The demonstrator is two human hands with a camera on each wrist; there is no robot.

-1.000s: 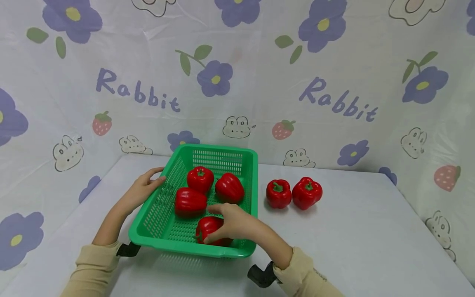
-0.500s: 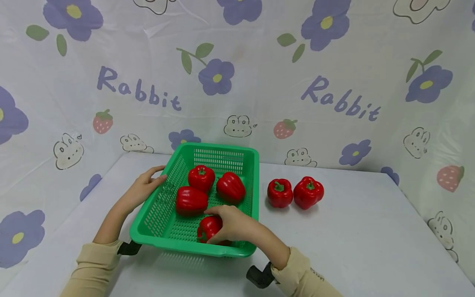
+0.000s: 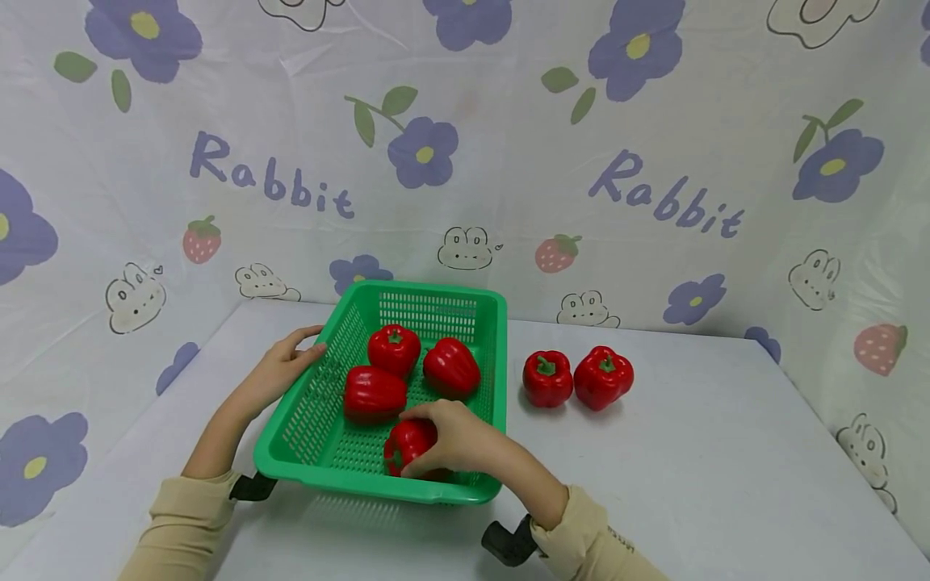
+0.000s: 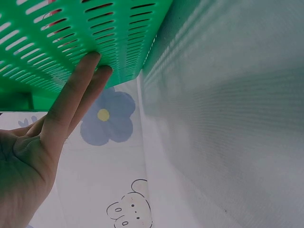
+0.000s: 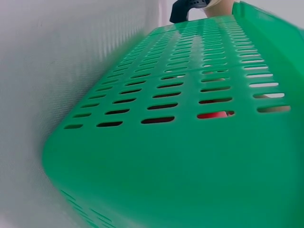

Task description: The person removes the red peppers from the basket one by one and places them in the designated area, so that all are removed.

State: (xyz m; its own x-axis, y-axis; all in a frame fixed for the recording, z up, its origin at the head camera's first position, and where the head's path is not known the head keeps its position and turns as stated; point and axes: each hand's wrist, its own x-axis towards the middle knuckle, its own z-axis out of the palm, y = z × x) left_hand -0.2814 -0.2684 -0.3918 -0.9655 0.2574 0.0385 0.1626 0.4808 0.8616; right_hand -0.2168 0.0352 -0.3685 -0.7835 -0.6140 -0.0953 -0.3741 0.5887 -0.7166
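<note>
In the head view, a green slotted plastic basket (image 3: 291, 471) stands on the table with several red bell peppers in it. My right hand (image 3: 459, 438) reaches over its near right side and grips the bell pepper (image 3: 408, 444) nearest the front wall, thumb on the near side and fingers on the far side. Three others, a lying pepper (image 3: 374, 394), an upright pepper (image 3: 393, 350) and a tilted pepper (image 3: 451, 368), sit farther back. My left hand (image 3: 279, 367) rests at the left rim; in the left wrist view its straight fingers (image 4: 76, 90) touch the outer wall.
Two more red bell peppers, one smaller (image 3: 548, 378) and one larger (image 3: 604, 378), stand side by side on the white table (image 3: 697, 452) right of the basket. A printed curtain (image 3: 508, 186) hangs behind the table. The right wrist view mostly shows the basket's outer wall (image 5: 156, 156).
The pepper in my right hand has turned slightly, its stem end now facing more toward the front. My left hand and the other peppers stay put.
</note>
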